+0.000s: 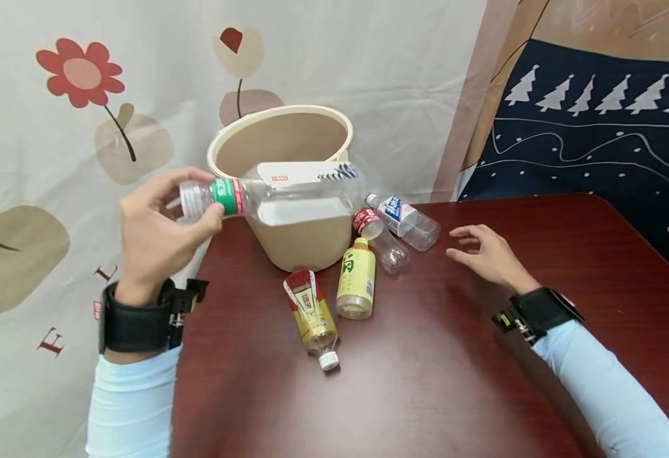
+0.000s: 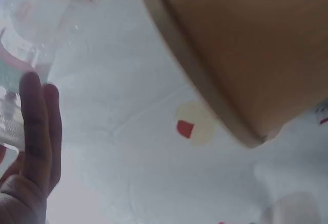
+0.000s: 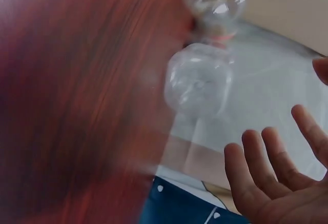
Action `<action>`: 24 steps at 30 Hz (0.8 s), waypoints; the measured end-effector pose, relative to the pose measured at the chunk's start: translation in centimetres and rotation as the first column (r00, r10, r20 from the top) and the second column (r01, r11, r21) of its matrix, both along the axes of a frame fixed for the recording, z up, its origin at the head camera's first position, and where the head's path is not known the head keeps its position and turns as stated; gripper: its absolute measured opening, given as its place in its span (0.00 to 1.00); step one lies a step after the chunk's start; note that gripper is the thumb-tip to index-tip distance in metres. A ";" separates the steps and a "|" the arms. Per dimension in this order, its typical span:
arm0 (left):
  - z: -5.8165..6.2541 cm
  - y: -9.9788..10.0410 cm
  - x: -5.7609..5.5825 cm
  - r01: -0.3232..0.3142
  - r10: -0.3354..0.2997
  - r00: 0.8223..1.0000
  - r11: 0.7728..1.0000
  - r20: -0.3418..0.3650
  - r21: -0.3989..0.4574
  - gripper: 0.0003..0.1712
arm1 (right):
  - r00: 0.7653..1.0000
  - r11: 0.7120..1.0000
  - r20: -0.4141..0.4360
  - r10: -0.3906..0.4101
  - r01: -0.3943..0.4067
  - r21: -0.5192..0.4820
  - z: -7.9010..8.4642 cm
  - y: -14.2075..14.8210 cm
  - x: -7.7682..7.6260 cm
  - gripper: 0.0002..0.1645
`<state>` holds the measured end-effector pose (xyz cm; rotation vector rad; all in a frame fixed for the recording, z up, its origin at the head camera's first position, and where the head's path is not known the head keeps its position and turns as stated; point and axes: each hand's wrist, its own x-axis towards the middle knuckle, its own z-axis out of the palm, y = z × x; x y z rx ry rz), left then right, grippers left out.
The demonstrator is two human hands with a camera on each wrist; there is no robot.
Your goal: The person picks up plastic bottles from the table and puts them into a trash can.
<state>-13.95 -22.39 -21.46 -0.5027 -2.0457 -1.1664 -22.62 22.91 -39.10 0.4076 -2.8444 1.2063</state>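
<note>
My left hand (image 1: pixel 154 232) grips a large clear plastic bottle (image 1: pixel 306 191) by its neck, near the green-and-red band and white cap. The bottle lies sideways in the air in front of the beige bin (image 1: pixel 297 245), hiding part of the bin's near wall. In the left wrist view only the bottle's neck end (image 2: pixel 13 116) shows clearly beside my fingers. My right hand (image 1: pixel 491 257) is over the table at the right, fingers loosely bent and holding nothing. Closest to it lies a clear bottle with a blue-and-white label (image 1: pixel 403 219).
Beside the bin lie a red-labelled clear bottle (image 1: pixel 383 238), a yellow-green bottle (image 1: pixel 356 280) and a red-and-gold bottle (image 1: pixel 311 312) with a white cap. They rest on the dark red table (image 1: pixel 426 381). A patterned curtain (image 1: pixel 403 76) hangs behind.
</note>
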 end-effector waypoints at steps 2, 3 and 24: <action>1.3 0.0 -0.5 -0.053 0.053 0.999 0.999 -0.011 0.007 0.17 | 1.000 1.000 0.006 -0.009 0.009 0.023 -0.1 -0.4 -1.3 0.30; 2.0 0.0 -0.8 -0.080 0.080 0.997 0.997 -0.013 0.018 0.16 | 1.000 0.999 0.012 -0.012 0.011 0.038 -0.2 -0.7 -1.8 0.31; 5.1 1.3 -5.7 -0.462 0.463 0.885 0.855 -0.054 -0.237 0.18 | 0.991 0.985 0.035 -0.131 0.126 0.115 -3.0 -5.0 -6.6 0.41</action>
